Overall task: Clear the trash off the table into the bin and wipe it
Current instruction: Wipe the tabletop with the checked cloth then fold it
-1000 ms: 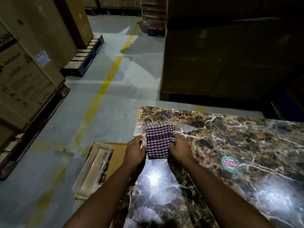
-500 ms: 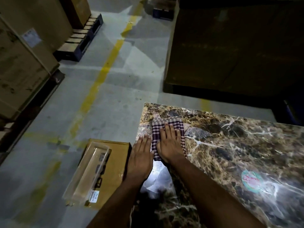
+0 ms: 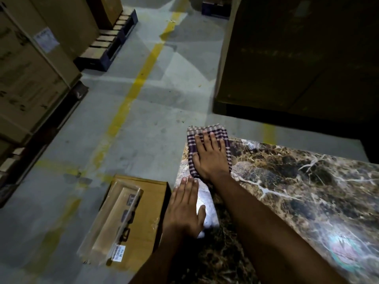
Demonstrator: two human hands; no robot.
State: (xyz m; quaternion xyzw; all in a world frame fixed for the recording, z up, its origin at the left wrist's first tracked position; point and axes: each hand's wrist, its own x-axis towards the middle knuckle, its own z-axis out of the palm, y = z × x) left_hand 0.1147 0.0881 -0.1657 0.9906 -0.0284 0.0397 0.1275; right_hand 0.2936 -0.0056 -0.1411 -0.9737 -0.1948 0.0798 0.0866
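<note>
Cloth: purple-white checked folded cloth (image 3: 209,133) at far left corner of brown marble-pattern table (image 3: 297,181), overhanging edge
R hand (image 3: 211,158): fingers straight, pressing cloth flat
L hand (image 3: 184,210): flat on table, holds nothing
Progress: no trash seen on tabletop; wiping underway, most of surface prob left
Bin: cardboard box (image 3: 143,218) on floor w/ clear plastic pack

Dim concrete floor (image 3: 164,103), stacked cartons (image 3: 26,78)

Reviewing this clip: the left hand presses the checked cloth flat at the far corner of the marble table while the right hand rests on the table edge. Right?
Not quite: the head view shows the hands swapped. The right hand presses the checked cloth at the marble table's far corner; the left hand rests on the edge.
</note>
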